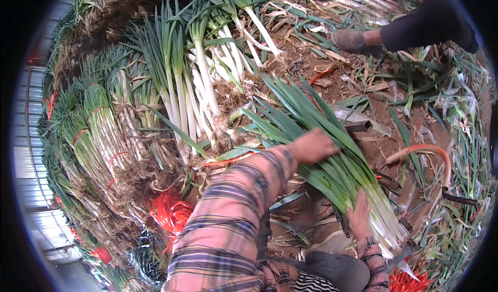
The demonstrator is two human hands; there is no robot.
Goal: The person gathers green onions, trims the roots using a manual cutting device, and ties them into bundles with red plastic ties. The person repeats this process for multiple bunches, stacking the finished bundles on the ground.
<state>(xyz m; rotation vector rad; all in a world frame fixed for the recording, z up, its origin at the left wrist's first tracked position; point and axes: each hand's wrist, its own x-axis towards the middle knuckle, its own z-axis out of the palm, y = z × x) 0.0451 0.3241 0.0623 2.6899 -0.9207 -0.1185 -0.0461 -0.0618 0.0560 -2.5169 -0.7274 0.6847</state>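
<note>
A large bunch of long green onions (352, 167) lies slanting before me, its leaves towards the upper left and white roots-end stalks towards the lower right. My left hand (316, 146), slightly blurred, is on the green leaves; its fingertips are not clear. Lower down, my right hand (360, 216) is held around the near side of the bunch, where the leaves turn to pale stalks; part of its grip is hidden. Loose green onions (202, 74) lie in a row beyond my left arm, roots towards me.
Tied onion bundles (105, 124) fill the left side. Red plastic twine (171, 212) lies beside my left sleeve, with more red strands (408, 281) at lower right. A curved orange handle (428, 148) stands at right. Another person's shoe (347, 40) rests on the leaf-strewn soil.
</note>
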